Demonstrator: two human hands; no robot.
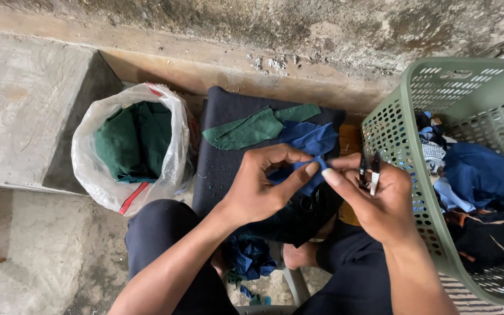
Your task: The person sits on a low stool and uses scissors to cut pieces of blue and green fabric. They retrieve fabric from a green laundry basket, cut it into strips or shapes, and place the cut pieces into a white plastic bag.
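A blue cloth scrap (307,146) is pinched taut between the left hand (261,189) and right hand (374,198) over a dark pad (228,157); small snips (371,169) are also gripped by the right, kept ready.

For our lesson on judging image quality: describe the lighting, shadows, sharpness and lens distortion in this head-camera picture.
Head view: soft, even daylight with no glare; a dim shadow beside the grey concrete step; the left hand, right hand and blue cloth scrap are sharp; the wide lens bows the green perforated plastic basket outward at the frame edge.
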